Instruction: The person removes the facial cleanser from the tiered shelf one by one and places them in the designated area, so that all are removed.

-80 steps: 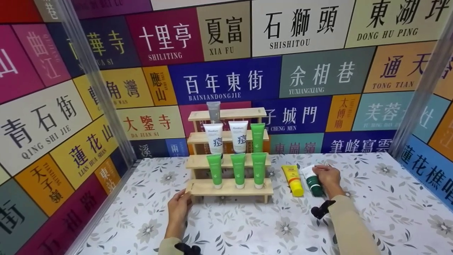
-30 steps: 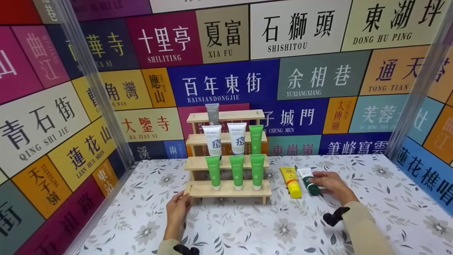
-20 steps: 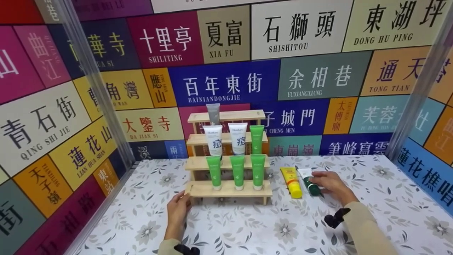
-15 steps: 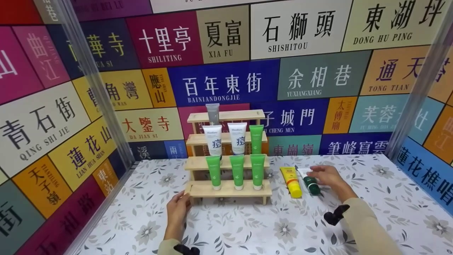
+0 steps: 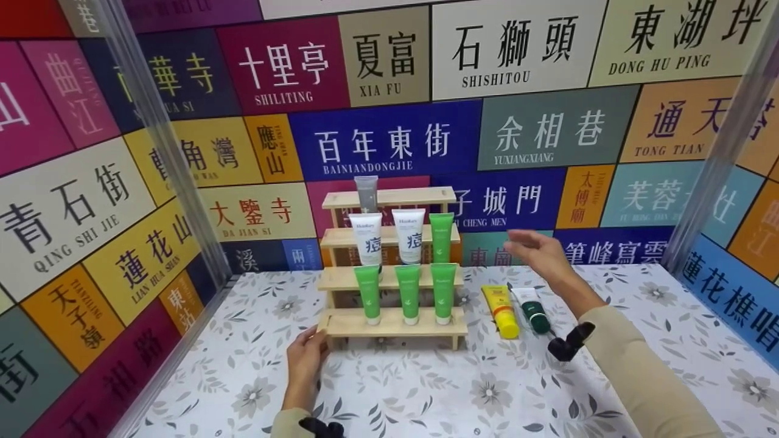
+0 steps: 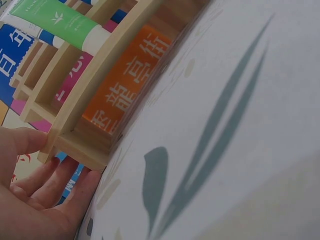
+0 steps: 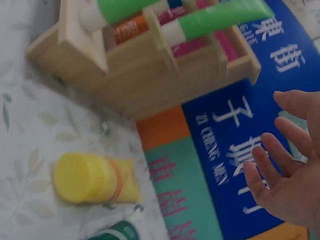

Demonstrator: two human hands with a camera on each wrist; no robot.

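My left hand [image 5: 306, 359] grips the lower left end of a stepped wooden display rack [image 5: 395, 330]; in the left wrist view the thumb [image 6: 30, 141] lies against the board's end, with the other fingers by the leg. Raised above the table at right, my right hand [image 5: 541, 255] holds nothing, its fingers spread in the right wrist view. Below it lie a yellow tube [image 5: 501, 311] and a white tube with a dark green cap [image 5: 532, 310], side by side. Three green tubes [image 5: 409, 294] stand on the lowest step.
Higher on the rack are two white tubes [image 5: 409, 236], another green tube [image 5: 440, 237] and a grey tube [image 5: 366, 193] at the top. Behind the flower-patterned table [image 5: 426, 389] rises a wall of coloured signs [image 5: 389, 140].
The white-and-green tube was shifted left beside the yellow one, then let go. My right hand has risen up and away from it. My left hand has stayed on the rack.
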